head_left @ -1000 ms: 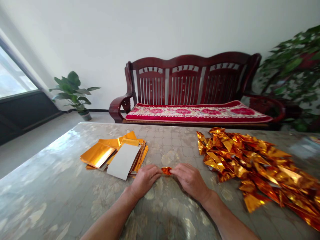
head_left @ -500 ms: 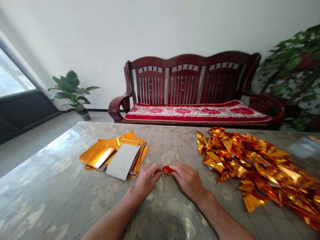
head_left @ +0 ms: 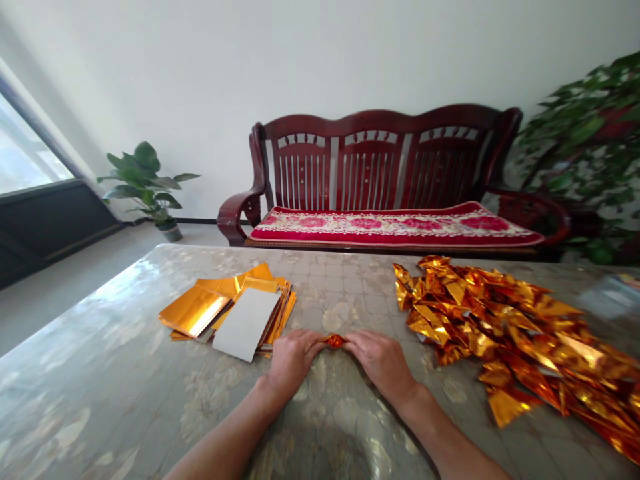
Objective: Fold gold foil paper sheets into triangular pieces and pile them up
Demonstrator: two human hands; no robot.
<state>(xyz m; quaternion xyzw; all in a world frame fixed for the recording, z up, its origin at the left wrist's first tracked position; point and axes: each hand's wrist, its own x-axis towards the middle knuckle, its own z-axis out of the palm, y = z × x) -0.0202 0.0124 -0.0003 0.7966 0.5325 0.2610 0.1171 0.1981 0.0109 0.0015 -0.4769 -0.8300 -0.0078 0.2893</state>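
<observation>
A small folded piece of gold foil paper (head_left: 335, 341) is held between my two hands, just above the table's middle. My left hand (head_left: 294, 353) pinches its left end, and my right hand (head_left: 381, 360) pinches its right end; both hands are closed. Left of my hands lies a loose stack of flat gold foil sheets (head_left: 195, 308), with a sheet showing its grey-white back (head_left: 247, 323) on top. To the right spreads a big heap of folded gold foil pieces (head_left: 480, 313). My fingertips partly hide the ends of the held piece.
The table (head_left: 125, 387) wears a shiny, flower-patterned cover. A clear plastic bag (head_left: 610, 297) lies at its right edge. Behind stands a dark red wooden bench (head_left: 370, 160) with a floral cushion (head_left: 395, 223). Potted plants (head_left: 145, 180) stand at both sides.
The foil piece between my fingers now looks flatter and wider, and its ends are more drawn out. My hands have barely shifted; the stack and heap stay put.
</observation>
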